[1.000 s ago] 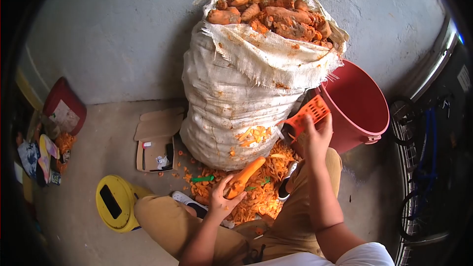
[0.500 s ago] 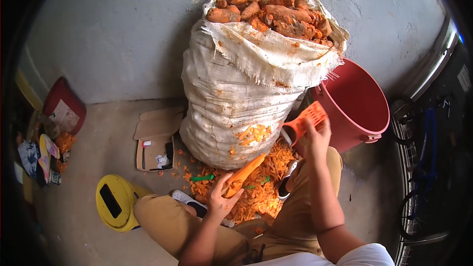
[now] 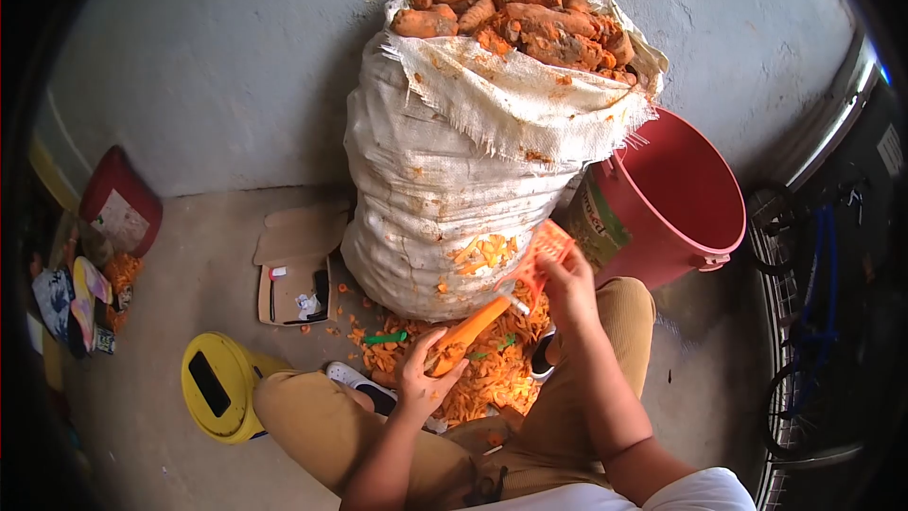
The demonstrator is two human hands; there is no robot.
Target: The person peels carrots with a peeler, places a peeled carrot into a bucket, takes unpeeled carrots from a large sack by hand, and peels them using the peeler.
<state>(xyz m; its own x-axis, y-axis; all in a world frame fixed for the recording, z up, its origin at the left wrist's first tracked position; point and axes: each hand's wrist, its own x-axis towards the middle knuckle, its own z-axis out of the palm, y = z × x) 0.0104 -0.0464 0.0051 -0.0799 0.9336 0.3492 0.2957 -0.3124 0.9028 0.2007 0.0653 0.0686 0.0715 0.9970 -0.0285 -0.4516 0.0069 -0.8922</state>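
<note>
My left hand (image 3: 427, 375) is wrapped round the thick end of a carrot (image 3: 465, 333), which is mostly peeled and tilts up to the right. In my right hand (image 3: 570, 286) is an orange peeler (image 3: 545, 254) with a slotted handle; its blade end is at the carrot's upper tip, though I cannot tell whether they touch. Orange peelings (image 3: 501, 386) are heaped on the floor below, between my feet, with a green tool handle (image 3: 386, 338) at their left. Behind stands a tall white woven sack (image 3: 426, 180) topped with unpeeled carrots (image 3: 558, 33).
A red bucket (image 3: 653, 255) stands right of the sack. On the left are an open cardboard box (image 3: 303, 218) with small items and a yellow container (image 3: 205, 360) holding a phone on top. Farther left lies a red container (image 3: 121, 203). A bicycle (image 3: 818, 341) is at the right edge.
My right hand has come down and left, bringing the peeler from near the bucket to the carrot's upper end. My left hand keeps the carrot in nearly the same place.
</note>
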